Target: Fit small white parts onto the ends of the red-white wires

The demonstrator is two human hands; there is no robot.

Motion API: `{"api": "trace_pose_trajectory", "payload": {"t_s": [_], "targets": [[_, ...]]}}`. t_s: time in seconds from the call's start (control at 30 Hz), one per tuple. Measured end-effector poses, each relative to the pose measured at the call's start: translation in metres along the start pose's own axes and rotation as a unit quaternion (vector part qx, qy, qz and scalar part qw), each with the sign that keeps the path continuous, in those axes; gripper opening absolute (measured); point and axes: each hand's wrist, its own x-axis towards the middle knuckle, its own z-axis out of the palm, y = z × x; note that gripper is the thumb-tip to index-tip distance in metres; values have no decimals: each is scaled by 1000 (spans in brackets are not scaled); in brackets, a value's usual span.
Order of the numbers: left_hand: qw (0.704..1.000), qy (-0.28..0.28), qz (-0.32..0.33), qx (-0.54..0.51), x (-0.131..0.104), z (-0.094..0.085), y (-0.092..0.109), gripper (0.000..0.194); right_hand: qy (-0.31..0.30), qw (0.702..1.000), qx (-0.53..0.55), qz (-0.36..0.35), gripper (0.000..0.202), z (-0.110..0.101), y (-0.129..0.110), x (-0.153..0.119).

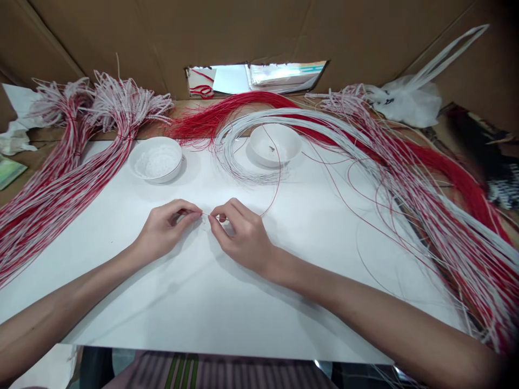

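My left hand [168, 227] and my right hand [243, 232] meet over the middle of the white board, fingertips a short gap apart. Each pinches a thin wire [205, 214], whose pale stretch shows between them. Small pale bits hang or lie just below it, too fine to make out. From behind my right hand a red wire [278, 186] curves up toward the right white bowl [259, 156], which has a small dark speck in it. Beyond my left hand stands another white bowl [164, 176], filled with fine white material.
Red and white wire bundles [105, 154] with frayed white ends run down the left side. Loose red wires [251, 98], white wires [324, 121] and mixed bundles [438, 210] sweep across the back and right. A plastic bag [409, 102] rests by the cardboard wall [243, 32], which has a slot.
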Motion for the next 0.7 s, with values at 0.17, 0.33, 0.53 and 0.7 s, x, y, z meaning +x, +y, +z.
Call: {"api": "trace_pose_trajectory", "payload": {"t_s": [0.17, 0.33, 0.53, 0.7], "targets": [[986, 17, -77, -149, -1, 1, 8, 11, 5, 1000, 19, -12, 12, -1, -1, 0], [973, 6, -101, -205, -3, 0, 2, 16, 2, 999, 28, -20, 11, -1, -2, -1], [972, -3, -104, -210, -4, -1, -4, 21, 14, 999, 31, -32, 11, -1, -3, -1], [973, -7, -106, -205, -5, -1, -3, 20, 18, 998, 34, -40, 9, -1, -1, -1]]}}
